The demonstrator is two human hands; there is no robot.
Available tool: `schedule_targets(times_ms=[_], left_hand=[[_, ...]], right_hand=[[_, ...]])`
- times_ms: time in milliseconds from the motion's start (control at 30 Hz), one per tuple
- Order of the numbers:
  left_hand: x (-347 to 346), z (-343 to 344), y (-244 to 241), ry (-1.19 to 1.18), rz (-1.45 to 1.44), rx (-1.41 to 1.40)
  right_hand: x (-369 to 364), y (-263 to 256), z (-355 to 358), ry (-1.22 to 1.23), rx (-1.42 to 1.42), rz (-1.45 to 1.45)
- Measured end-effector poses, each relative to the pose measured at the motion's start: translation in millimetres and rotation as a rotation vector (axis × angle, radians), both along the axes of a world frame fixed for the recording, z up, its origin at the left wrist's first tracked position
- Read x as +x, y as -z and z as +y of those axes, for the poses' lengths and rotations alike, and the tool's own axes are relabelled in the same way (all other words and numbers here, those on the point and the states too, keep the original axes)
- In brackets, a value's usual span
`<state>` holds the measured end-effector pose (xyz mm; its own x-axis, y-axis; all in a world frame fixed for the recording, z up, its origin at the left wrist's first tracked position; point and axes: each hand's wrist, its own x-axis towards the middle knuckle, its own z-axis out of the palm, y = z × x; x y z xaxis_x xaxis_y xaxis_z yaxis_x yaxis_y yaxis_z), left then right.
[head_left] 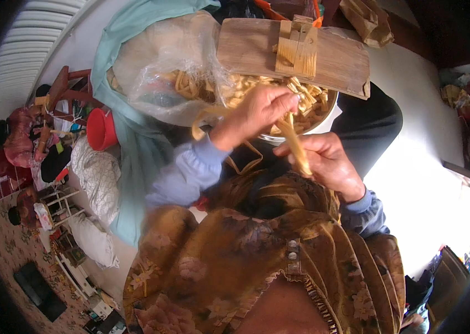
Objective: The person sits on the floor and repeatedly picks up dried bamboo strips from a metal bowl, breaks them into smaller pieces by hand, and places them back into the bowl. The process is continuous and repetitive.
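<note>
My left hand (256, 110) pinches the upper end of a pale yellow bundle of flat straw-like strips (295, 144) above a round metal basin. My right hand (329, 160) is around the bundle's lower part, its fingers partly behind it. Short folded and tied pieces of the same material (308, 96) fill the basin (334, 106). Across its far rim lies a wooden board (251, 46) with a slotted wooden block (297, 52) fixed on it. A loose strip (214, 112) curls beside my left wrist.
Left of the basin, clear plastic sheeting (172, 71) covers more strips, next to a teal cloth (133, 167). A red bucket (101, 129) and a white patterned sack (95, 171) stand farther left. Two seated people (22, 135) are beyond. A brown paper-like bundle (366, 21) lies far right.
</note>
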<state>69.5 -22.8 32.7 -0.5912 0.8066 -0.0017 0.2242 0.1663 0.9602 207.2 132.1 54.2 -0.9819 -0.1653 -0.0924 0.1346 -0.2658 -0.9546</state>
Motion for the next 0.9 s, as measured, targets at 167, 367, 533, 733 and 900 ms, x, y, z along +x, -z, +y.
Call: schedule_targets(times_ms=[167,367,533,733,900], left_hand=[[62,7,-32,-0.136,-0.509,0.243],[67,-1,25,-0.116,-0.592,0.218],[69,-13,41,-0.159,0.629,-0.259],[71,-2,38,-0.26,0.749,-0.032],[68,2,28,-0.206,0.575,0.005]], right_hand=[[-19,4,-11,0.47,0.074,0.071],[-14,50,1,0.404,1.063,0.242],[-2,73,1,0.316,1.001,0.1],[9,89,-9,0.175,-0.476,-0.501],[-4,86,5,0.138,-0.517,-0.37]])
